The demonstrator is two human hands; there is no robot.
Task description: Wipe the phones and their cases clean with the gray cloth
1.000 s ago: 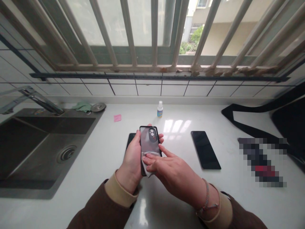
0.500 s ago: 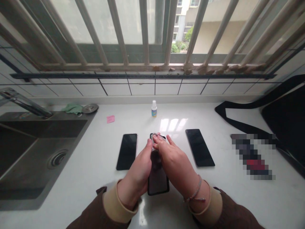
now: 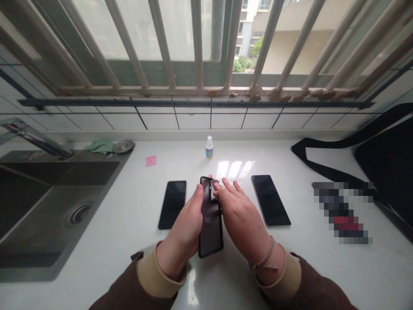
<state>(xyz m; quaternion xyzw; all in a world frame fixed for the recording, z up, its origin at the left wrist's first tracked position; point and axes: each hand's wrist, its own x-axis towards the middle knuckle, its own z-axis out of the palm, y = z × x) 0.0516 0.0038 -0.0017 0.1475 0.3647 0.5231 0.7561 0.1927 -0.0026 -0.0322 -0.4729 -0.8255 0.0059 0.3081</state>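
One black-edged phone (image 3: 210,243) sits gripped in your left hand (image 3: 182,219), a small white cloth (image 3: 213,190) on its top end, your right hand (image 3: 243,211) open just beside it. A second phone (image 3: 172,205) and a third phone (image 3: 271,200) lie either side on the white counter (image 3: 322,267).

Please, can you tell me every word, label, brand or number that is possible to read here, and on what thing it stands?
No text can be read in this view.
Label on the small spray bottle: too small to read.
Pink paper note: no writing can be made out.
Pixelated object: blurred, nothing readable.
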